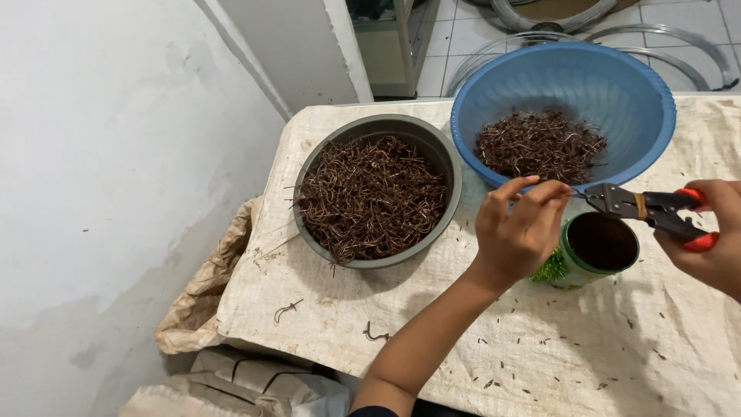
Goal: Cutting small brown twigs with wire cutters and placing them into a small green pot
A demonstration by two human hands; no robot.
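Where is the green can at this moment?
In the head view, the green can stands on the table at right, below the blue bowl, between the left hand and right hand.

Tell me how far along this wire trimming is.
Done: blue basin holds a small pile of wire pieces; cut bits dot the cloth. In hand: left hand pinches something too small to see at the pliers, gripped by right hand. Left: grey bowl seems full.
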